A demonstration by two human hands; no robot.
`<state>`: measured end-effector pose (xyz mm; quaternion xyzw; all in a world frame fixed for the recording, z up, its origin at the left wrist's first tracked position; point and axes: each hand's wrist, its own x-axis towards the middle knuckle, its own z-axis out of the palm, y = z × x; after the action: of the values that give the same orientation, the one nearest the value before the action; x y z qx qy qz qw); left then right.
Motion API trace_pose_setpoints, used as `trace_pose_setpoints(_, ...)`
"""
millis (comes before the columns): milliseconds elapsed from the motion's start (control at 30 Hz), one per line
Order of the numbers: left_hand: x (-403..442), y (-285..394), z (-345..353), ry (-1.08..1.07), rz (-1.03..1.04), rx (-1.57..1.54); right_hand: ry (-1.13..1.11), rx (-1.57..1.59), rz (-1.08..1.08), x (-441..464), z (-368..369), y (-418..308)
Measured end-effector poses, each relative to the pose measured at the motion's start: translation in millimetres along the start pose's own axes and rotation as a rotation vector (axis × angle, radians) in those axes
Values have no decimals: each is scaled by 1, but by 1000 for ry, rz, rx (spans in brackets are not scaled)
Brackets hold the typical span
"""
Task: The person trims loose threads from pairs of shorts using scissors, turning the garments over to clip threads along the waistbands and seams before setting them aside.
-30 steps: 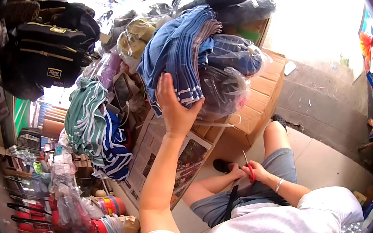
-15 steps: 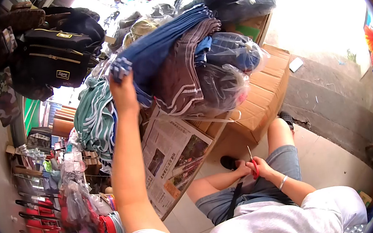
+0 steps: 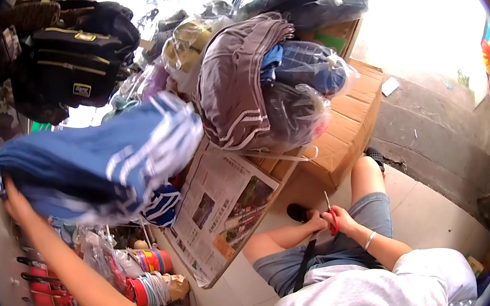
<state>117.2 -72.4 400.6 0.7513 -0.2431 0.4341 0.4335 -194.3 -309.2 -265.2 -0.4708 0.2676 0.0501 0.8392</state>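
Note:
My left hand [image 3: 16,202] reaches far out to the left, its fingers closed on one end of a bundle of blue garments with white stripes [image 3: 93,149]. The bundle hangs in the air, its striped end blurred by motion. In my lap, my right hand [image 3: 342,221] grips a pair of red-handled scissors [image 3: 334,222], blades pointing up and away from me. A dark strap [image 3: 306,265] lies across my shorts below them. A stack of grey-brown garments with pale stripes [image 3: 231,85] rests on the table, to the right of the blue bundle.
Newspaper [image 3: 221,210] covers the near part of the table. Bagged dark clothes [image 3: 314,69] sit beside the grey-brown stack, next to a cardboard box [image 3: 347,123]. Black bags [image 3: 80,63] hang at upper left. Rolls of tape or cord [image 3: 152,290] stand among goods at lower left.
My left hand has lifted the blue garments off the grey-brown stack and swung them left and toward me. The right hand and the scissors have stayed in place.

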Motion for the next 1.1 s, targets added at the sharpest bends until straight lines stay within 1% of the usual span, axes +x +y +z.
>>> trace_pose_setpoints(33,20,-23,-37,-77,192,169,-11,-12,10,2,0,2)
trace_pose_setpoints(67,11,-22,-55,-137,295,207,-14,-29,-2,6,-1,6)
trace_pose_setpoints(100,1,-25,-68,-134,279,225,-16,-47,-11,7,-1,8)
trace_pose_setpoints(167,-19,-31,-90,-274,611,570,-36,-54,19,8,0,11)
trace_pose_setpoints(233,-72,5,-49,-456,589,449,-12,-34,15,9,1,12)
trace_pose_setpoints(267,-87,15,-36,-520,563,514,-11,-43,17,9,2,12)
trace_pose_setpoints(300,-90,13,-30,-518,549,621,-20,-59,25,8,2,12)
trace_pose_setpoints(367,-85,-4,-30,-489,567,639,6,-50,12,8,3,12)
trace_pose_setpoints(433,-82,-2,-35,-269,724,680,10,-69,17,6,5,8)
trace_pose_setpoints(500,-53,-26,-83,-89,896,668,21,-82,29,4,6,9)
trace_pose_setpoints(533,-47,-33,-109,-25,879,694,33,-86,21,5,5,10)
trace_pose_setpoints(600,-81,-24,-146,-19,675,740,39,-107,8,8,4,13)
trace_pose_setpoints(700,-170,-22,-168,-200,363,822,29,-164,101,10,9,10)
trace_pose_setpoints(767,-229,-32,-162,-388,233,857,23,-206,103,8,12,7)
trace_pose_setpoints(833,-284,-62,-134,-588,553,479,12,-256,84,6,16,5)
trace_pose_setpoints(867,-314,-80,-123,-683,635,330,20,-278,74,5,18,6)
trace_pose_setpoints(900,-353,-101,-116,-760,623,259,26,-298,87,3,18,6)
trace_pose_setpoints(967,-425,-133,-112,-853,450,308,6,-316,36,-1,17,5)
trace_pose_setpoints(1033,-457,-135,-117,-763,348,353,18,-320,35,-15,29,-20)
trace_pose_setpoints(1100,-465,-133,-126,-741,282,375,0,-316,-5,-33,42,-48)
